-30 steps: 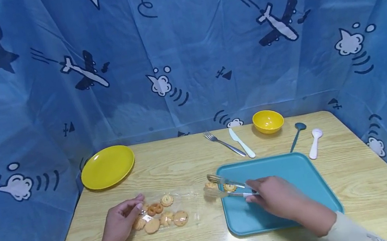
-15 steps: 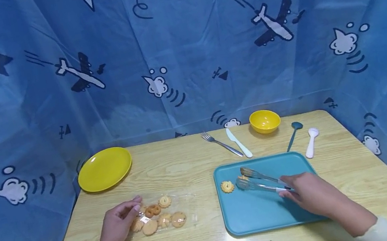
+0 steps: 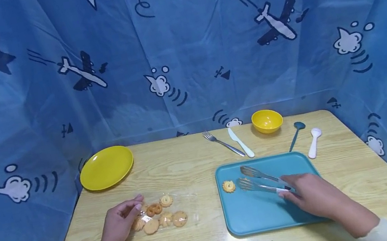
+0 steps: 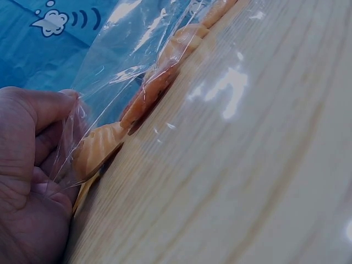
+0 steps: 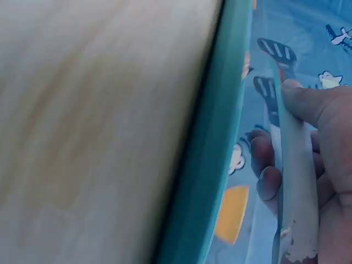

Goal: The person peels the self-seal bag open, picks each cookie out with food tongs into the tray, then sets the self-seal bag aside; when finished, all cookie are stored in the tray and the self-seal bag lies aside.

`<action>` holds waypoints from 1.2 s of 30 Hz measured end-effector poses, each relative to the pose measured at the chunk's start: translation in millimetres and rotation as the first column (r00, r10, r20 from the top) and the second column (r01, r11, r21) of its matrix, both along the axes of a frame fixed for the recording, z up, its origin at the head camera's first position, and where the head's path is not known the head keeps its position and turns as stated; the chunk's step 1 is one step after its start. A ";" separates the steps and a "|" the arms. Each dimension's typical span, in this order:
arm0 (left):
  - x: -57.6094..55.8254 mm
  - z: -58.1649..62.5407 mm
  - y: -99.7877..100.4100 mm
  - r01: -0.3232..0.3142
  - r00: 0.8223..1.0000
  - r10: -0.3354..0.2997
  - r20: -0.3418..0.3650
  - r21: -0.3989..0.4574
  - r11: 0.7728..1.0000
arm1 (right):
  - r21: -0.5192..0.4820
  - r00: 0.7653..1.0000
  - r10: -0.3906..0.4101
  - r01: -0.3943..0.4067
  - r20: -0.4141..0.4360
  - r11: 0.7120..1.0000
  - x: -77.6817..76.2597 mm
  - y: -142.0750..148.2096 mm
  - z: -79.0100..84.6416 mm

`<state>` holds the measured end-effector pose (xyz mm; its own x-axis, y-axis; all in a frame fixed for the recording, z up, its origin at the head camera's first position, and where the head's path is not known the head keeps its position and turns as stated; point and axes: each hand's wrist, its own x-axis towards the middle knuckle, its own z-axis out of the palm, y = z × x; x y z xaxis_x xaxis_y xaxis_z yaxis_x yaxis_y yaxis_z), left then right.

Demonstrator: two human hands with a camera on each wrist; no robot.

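My left hand (image 3: 118, 224) pinches one end of a clear plastic bag (image 3: 189, 202) lying on the table. Inside are several cookies, among them a pretzel-shaped one (image 3: 153, 209) and a plain round one (image 3: 151, 226). The left wrist view shows thumb and fingers on the bag's film (image 4: 118, 71), close to a ridged cookie (image 4: 98, 149). My right hand (image 3: 314, 196) holds metal tongs (image 3: 251, 172) above a teal tray (image 3: 263, 215), their slotted ends spread apart. A scalloped cookie (image 3: 229, 186) lies near the tray's left side; a second one is mostly hidden behind the tongs.
A yellow plate (image 3: 107, 167) stands at the back left. Behind the tray lie a fork (image 3: 224, 144) and a pale knife (image 3: 241, 143), with a yellow bowl (image 3: 267, 121) farther back. A dark spoon (image 3: 297, 135) and a white spoon (image 3: 314, 143) lie at the right.
The right hand has carried the tongs rightward from the tray's left edge to over its middle. The tongs' ends have come apart from the cookie. The left hand stays on the bag.
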<state>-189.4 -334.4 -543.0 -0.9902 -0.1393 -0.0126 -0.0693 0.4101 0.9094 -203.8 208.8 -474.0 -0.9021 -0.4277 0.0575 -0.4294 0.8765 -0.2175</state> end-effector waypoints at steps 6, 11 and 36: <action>-0.3 0.8 1.2 0.007 1.000 -0.007 0.014 -0.017 1.000 | -0.009 0.988 0.143 -0.144 -0.062 0.990 1.0 -36.7 5.9; -1.9 3.7 1.0 0.009 1.000 -0.009 0.001 -0.036 0.999 | 0.014 0.966 0.255 -0.255 -0.042 0.967 -7.2 -83.0 8.1; 0.3 -0.1 1.7 0.008 1.000 -0.008 -0.008 -0.035 0.999 | -0.096 0.824 0.544 -0.536 0.160 0.839 -44.6 -141.5 3.2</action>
<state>-189.1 -332.7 -543.1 -0.9913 -0.1317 0.0001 -0.0586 0.4419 0.8952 -248.5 67.3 -470.8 -0.5246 -0.8501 -0.0464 -0.7826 0.5030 -0.3668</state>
